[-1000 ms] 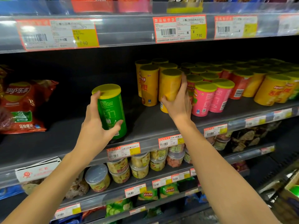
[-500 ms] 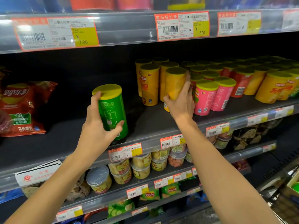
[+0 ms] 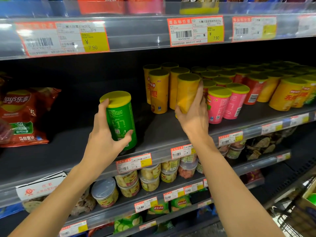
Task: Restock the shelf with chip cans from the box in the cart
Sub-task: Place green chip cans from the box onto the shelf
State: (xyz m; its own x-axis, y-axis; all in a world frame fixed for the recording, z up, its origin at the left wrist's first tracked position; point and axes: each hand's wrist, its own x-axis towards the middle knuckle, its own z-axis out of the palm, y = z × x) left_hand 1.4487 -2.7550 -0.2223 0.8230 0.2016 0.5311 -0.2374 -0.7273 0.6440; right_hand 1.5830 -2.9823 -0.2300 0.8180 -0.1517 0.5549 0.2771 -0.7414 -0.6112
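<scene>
Mid-frame, my left hand (image 3: 104, 144) grips a green can (image 3: 120, 120), my right hand (image 3: 193, 117) a yellow can (image 3: 187, 93); shelf (image 3: 68, 151) gap at left unfilled

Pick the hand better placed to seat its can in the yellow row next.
Right. The right hand holds a yellow can tilted right beside the standing yellow cans. The left hand grips a green can out on bare shelf.
</scene>
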